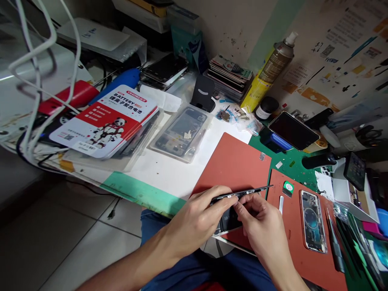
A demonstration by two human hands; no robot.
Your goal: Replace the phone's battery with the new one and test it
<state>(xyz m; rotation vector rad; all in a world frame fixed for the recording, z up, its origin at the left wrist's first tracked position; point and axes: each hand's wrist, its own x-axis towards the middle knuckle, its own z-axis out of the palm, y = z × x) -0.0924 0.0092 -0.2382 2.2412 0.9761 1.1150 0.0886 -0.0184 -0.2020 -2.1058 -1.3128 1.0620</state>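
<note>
An opened phone lies at the front edge of a red-brown mat (233, 161). Its thin screen panel (254, 190) is tilted up, seen nearly edge-on, above the dark phone body (228, 220). My left hand (206, 210) grips the panel's left part between thumb and fingers. Close beside it, my right hand (257, 214) has thumb and forefinger pinched at the gap between panel and body; whatever they hold there is hidden. On the mat to the right lie a phone back housing (313, 220), a small white strip (281, 205) and a green-and-black tape roll (287, 188).
A battery box (106, 121) rests on plastic cases at the left, near white cables (36, 81). A clear case (183, 131) holds a phone frame. Behind stand a yellow spray can (269, 72) and a propped phone (294, 130). Tweezers (335, 242) and other tools line the right.
</note>
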